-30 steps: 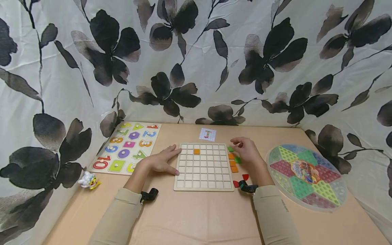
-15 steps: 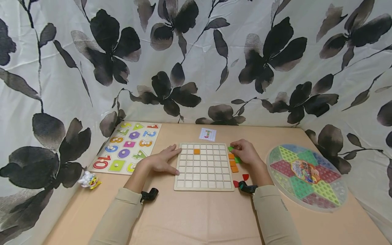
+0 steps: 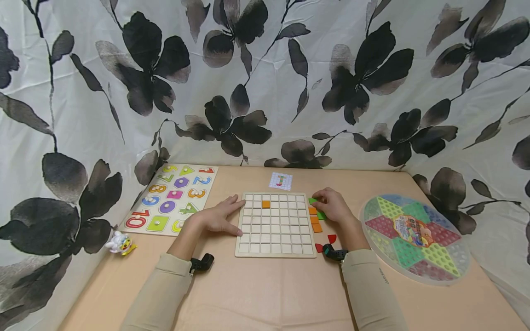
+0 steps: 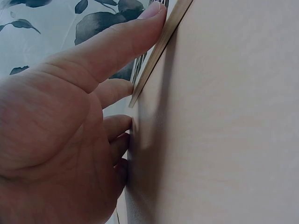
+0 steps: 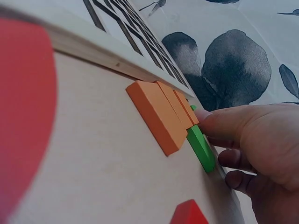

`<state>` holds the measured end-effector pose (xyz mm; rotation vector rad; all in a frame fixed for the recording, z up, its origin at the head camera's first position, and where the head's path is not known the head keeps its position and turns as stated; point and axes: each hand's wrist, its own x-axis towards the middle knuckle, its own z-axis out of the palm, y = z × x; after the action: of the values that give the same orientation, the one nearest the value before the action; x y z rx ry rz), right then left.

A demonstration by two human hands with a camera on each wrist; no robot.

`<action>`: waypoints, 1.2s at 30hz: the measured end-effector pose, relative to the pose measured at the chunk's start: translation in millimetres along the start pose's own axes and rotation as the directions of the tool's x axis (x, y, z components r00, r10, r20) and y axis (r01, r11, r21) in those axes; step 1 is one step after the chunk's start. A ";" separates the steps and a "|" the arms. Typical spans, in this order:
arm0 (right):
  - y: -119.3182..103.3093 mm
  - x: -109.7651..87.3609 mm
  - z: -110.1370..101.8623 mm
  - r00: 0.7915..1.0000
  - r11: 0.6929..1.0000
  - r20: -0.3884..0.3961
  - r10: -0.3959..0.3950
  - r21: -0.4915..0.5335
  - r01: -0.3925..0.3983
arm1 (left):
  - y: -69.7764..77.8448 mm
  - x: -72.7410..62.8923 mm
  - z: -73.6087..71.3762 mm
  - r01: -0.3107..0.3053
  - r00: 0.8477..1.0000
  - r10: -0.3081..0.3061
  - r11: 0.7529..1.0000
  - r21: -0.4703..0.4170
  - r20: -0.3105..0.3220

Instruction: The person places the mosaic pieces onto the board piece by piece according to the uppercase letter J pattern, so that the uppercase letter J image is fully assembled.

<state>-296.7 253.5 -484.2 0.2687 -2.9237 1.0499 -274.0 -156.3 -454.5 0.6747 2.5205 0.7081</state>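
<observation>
A white gridded board lies in the middle of the table, with one orange square block in its top row. My left hand rests along its left edge, fingers extended; the left wrist view shows the thumb on the board's wooden side. Beside the far right corner, my right hand has thumb and forefinger pinched at a small green block, mostly hidden in the right wrist view. Another green block lies under that hand, next to several orange blocks.
Red pieces lie near the right wrist. A small pattern card sits behind the board. At left are a number puzzle board and a small toy figure; at right, a round star-patterned game board.
My right hand has lowered slightly onto the green block, its fingers drawing together, and has stayed there since. My left hand and the board have not moved.
</observation>
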 end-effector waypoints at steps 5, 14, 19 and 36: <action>1.1 0.8 -0.6 1.000 1.000 0.005 -0.006 -0.020 0.006 | -0.5 -0.3 0.1 -0.007 1.000 0.007 1.000 0.005 -0.001; 1.9 1.1 -1.9 1.000 0.999 0.001 -0.019 -0.043 0.019 | 1.7 -1.2 -1.3 0.002 1.000 -0.002 1.000 -0.003 -0.002; -0.6 0.2 -2.7 1.000 0.999 -0.007 0.001 -0.037 -0.001 | 0.7 -0.6 -0.3 -0.003 1.000 0.003 1.000 -0.004 -0.004; -24.3 0.5 -9.3 0.996 0.997 -0.047 -0.074 0.024 0.075 | 1.0 0.1 0.2 0.001 1.000 -0.001 1.000 -0.006 -0.003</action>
<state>-293.5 240.9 -461.7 0.3458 -2.8373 1.0689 -273.6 -155.5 -454.1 0.6711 2.5200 0.7165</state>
